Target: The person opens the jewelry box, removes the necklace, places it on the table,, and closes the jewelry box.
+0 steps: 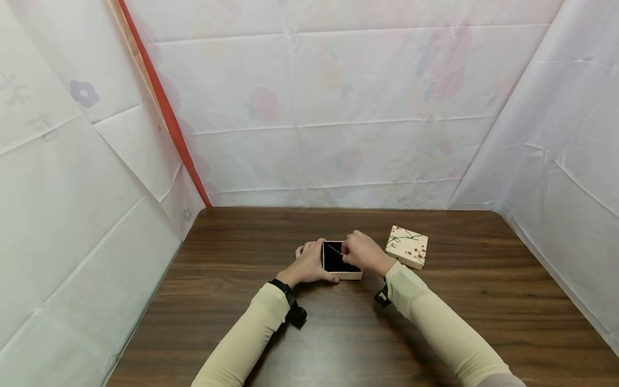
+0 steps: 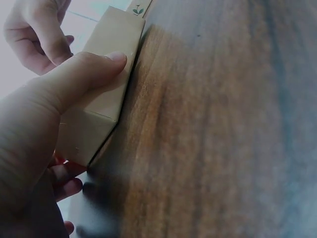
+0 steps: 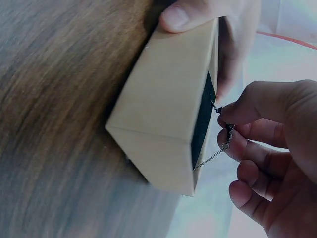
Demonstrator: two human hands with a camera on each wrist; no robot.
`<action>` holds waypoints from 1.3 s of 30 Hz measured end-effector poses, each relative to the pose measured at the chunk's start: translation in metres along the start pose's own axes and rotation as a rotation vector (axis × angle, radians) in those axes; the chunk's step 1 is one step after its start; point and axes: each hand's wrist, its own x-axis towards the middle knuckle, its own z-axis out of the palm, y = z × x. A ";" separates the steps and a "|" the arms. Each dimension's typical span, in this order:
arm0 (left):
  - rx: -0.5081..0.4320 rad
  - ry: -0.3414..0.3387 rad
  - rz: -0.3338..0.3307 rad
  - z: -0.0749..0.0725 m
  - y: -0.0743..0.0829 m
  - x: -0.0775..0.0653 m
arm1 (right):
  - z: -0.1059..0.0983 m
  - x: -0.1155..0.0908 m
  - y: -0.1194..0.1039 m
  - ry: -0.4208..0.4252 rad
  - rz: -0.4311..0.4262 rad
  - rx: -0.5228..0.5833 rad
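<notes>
A small cream box [image 1: 350, 276] with a black lining [image 1: 332, 262] sits open-topped on the table. My left hand [image 1: 309, 264] grips its left side, the thumb [image 2: 101, 69] pressed on the front wall and the other fingers round behind. Over the box's right part, my right hand [image 1: 362, 251] pinches a thin silvery chain [image 3: 213, 158] between thumb and fingertips, close to its clasp [image 3: 226, 146]. Both ends of the chain run from the fingertips down to the black lining; the rest of it is hidden inside the box.
A cream lid [image 1: 407, 247] with red blossoms and green stems lies right of the box, near the right hand. The dark wooden table [image 1: 242, 231] meets pale printed sheets [image 1: 309, 161] at the back and both sides. A red strip [image 1: 166, 110] runs down the back left corner.
</notes>
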 end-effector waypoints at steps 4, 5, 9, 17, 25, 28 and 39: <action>0.002 -0.003 0.000 -0.001 0.000 -0.001 | -0.008 -0.002 -0.003 0.015 -0.001 0.020; 0.002 -0.003 0.002 -0.001 -0.001 -0.001 | -0.010 -0.003 -0.003 0.016 0.002 0.027; 0.005 -0.003 0.008 0.000 -0.001 -0.001 | -0.016 -0.006 -0.004 0.015 0.020 0.034; 0.005 -0.006 0.001 -0.001 0.001 -0.002 | -0.031 -0.014 -0.008 0.039 0.008 0.059; -0.003 -0.027 0.010 -0.003 0.001 -0.002 | -0.037 -0.016 -0.010 0.059 -0.006 0.052; 0.000 -0.030 0.022 -0.005 0.001 -0.003 | -0.036 -0.016 -0.009 0.061 0.000 0.056; -0.056 -0.027 0.003 -0.009 0.002 -0.005 | -0.034 -0.016 -0.007 0.049 0.004 0.067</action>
